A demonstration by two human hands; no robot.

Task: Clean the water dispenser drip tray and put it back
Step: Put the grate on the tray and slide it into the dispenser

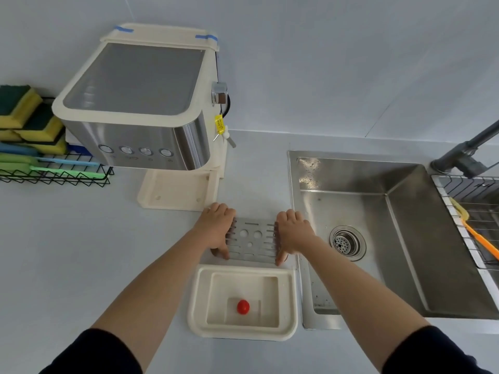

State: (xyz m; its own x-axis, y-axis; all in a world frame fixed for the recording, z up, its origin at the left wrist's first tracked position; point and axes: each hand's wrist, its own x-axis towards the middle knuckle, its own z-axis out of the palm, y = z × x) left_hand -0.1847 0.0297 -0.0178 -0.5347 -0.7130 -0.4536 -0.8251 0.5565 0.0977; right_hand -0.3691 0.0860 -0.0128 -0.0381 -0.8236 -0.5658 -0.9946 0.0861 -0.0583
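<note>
A cream and steel water dispenser (137, 109) stands at the back left of the counter, its base platform (175, 193) bare. The cream drip tray (199, 300) lies on the counter near me, open on top, with a small red float (243, 306) inside. Just beyond it is the perforated metal grate (252, 240). My left hand (217, 229) grips the grate's left edge and my right hand (291, 234) grips its right edge, thumbs at the near side. Whether the grate rests on the counter or is lifted, I cannot tell.
A steel sink (405, 238) with a drain strainer (347, 241) lies to the right, a dark faucet (469, 155) behind it. A wire rack (475, 195) with an orange brush (483, 242) spans its right side. A black wire basket (54, 176) of sponges (27, 112) sits far left.
</note>
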